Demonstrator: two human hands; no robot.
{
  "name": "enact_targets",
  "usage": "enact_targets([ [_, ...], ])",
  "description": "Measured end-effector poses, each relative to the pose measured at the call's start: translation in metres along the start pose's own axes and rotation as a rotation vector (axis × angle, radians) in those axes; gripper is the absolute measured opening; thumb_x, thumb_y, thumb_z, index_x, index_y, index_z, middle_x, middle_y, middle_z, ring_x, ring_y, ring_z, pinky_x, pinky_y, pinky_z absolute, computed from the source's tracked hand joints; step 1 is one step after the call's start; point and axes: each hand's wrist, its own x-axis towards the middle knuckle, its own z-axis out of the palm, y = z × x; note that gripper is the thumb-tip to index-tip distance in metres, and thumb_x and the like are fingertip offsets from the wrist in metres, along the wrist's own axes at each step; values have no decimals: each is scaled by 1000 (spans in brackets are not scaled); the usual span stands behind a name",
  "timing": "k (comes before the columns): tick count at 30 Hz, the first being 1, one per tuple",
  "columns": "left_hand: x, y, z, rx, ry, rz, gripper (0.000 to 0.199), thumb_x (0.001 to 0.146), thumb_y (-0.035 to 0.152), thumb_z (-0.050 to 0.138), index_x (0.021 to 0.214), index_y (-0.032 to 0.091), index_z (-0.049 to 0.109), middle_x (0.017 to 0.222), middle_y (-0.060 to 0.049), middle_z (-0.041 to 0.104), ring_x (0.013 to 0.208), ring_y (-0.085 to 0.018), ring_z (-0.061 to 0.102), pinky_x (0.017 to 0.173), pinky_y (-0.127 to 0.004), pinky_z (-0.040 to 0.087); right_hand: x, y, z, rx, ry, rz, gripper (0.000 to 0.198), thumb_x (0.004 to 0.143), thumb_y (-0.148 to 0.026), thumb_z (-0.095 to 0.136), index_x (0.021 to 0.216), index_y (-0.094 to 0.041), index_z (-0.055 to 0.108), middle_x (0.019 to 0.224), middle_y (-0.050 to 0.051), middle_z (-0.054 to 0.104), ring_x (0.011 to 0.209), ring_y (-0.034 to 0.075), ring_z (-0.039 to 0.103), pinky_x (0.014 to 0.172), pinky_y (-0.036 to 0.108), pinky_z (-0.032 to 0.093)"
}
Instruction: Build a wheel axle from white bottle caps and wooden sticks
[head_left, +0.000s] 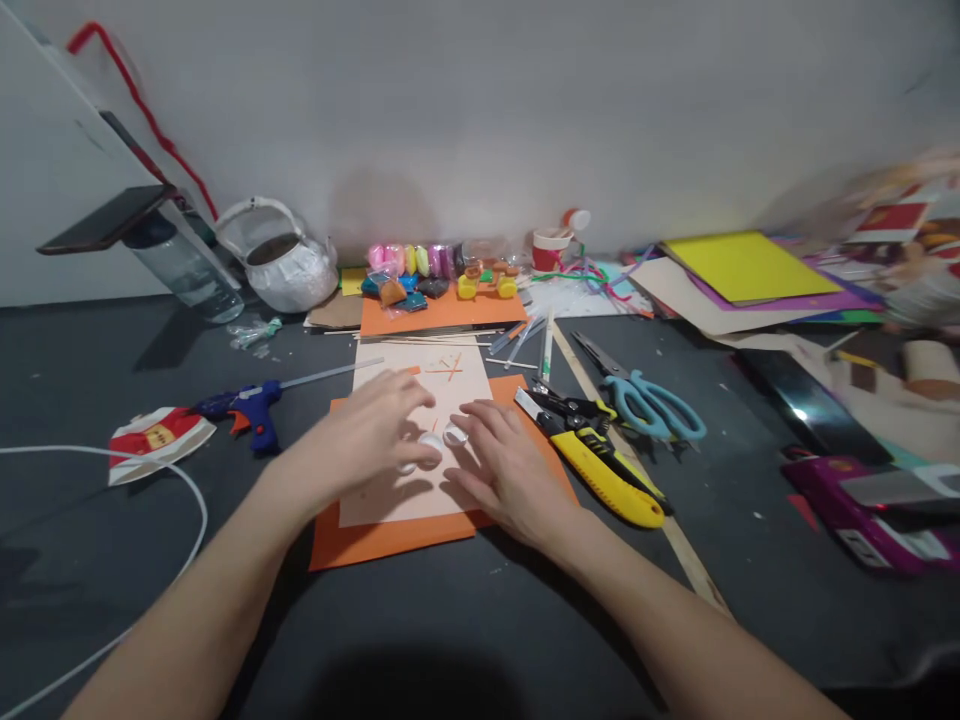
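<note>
On a pale sheet of paper (pixel 375 500) lie small white round pieces like bottle caps: one white cap (pixel 430 440) in the middle and another white cap (pixel 454 435) to its right. A third white piece is partly covered by my left thumb. My left hand (pixel 375 430) hovers palm down over the left of the sheet, thumb and fingers apart around the caps. From the right, my right hand (pixel 499 465) reaches in with spread fingers, its fingertips beside the right cap; whether they touch it I cannot tell. Thin orange strips (pixel 450 368) lie beyond.
Left stand a blue glue gun (pixel 259 412), white cable (pixel 202 510), bottle (pixel 187 265) and silver basket (pixel 289 270). Right lie a yellow cutter (pixel 607 480), blue-handled scissors (pixel 652 405) and a purple device (pixel 862 510). Clay packets (pixel 412 262) and coloured sheets (pixel 750 265) sit behind.
</note>
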Motion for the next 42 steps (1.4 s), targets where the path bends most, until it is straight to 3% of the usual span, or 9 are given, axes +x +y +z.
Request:
enact_targets([
  [4, -12, 1, 30, -31, -18, -28, 16, 81, 28, 71, 92, 17, 66, 101, -9, 66, 101, -29, 60, 87, -42, 48, 2, 5, 7, -103, 14, 18, 48, 90, -26, 72, 129, -6, 55, 138, 24, 52, 135, 38, 40, 112, 59, 39],
  [7, -12, -3, 41, -83, 30, -44, 8, 85, 25, 66, 89, 18, 64, 100, -9, 66, 101, -29, 59, 90, -43, 47, 6, 9, 9, -149, 31, 23, 35, 91, -25, 70, 120, -7, 61, 136, 22, 54, 137, 38, 38, 115, 58, 37],
  [11, -18, -5, 37, -197, 121, -87, 15, 90, 30, 61, 102, 21, 62, 107, -6, 69, 102, -25, 62, 90, -39, 48, 8, 13, 7, -173, 56, 20, 17, 93, -22, 66, 105, -11, 67, 131, 18, 59, 133, 36, 43, 113, 54, 40],
  [18, -49, -10, 19, -350, 266, -206, 21, 89, 36, 66, 105, 23, 64, 101, -4, 69, 87, -21, 64, 81, -35, 51, -1, 16, -7, -195, 86, 15, 18, 89, -21, 65, 103, -9, 65, 125, 21, 61, 127, 40, 46, 110, 61, 39],
  [23, -59, -26, 33, -566, 347, -239, 27, 89, 35, 67, 113, 24, 68, 124, -7, 69, 107, -24, 66, 91, -37, 54, -2, 7, -5, -158, 78, -29, 31, 94, -25, 63, 121, -11, 58, 127, 18, 61, 126, 35, 49, 108, 58, 44],
  [27, -62, -37, 41, -720, 445, -253, 37, 87, 35, 70, 122, 24, 67, 125, -8, 69, 102, -24, 69, 91, -39, 57, 2, -12, -5, -130, -10, -99, 26, 97, -25, 58, 121, -14, 58, 125, 14, 63, 125, 31, 51, 106, 52, 50],
  [32, -65, -33, 36, -848, 575, -220, 30, 88, 31, 69, 118, 24, 69, 129, -7, 65, 120, -24, 61, 101, -37, 53, 12, -35, -6, -152, -136, -180, 30, 94, -23, 63, 122, -13, 58, 121, 15, 64, 119, 33, 55, 102, 53, 53],
  [39, -64, -28, 36, -987, 618, -271, 30, 85, 31, 70, 113, 21, 63, 96, -2, 68, 88, -17, 67, 82, -30, 57, 37, -39, 3, -210, -220, -205, 33, 90, -22, 68, 120, -8, 61, 116, 18, 64, 114, 34, 55, 98, 52, 52],
  [42, -59, -30, 37, -1019, 606, -297, 21, 91, 34, 58, 109, 22, 55, 99, -2, 64, 79, -14, 65, 73, -30, 57, 39, -31, 4, -240, -210, -164, 26, 91, -18, 66, 115, -8, 63, 110, 18, 64, 107, 34, 57, 93, 52, 53],
])
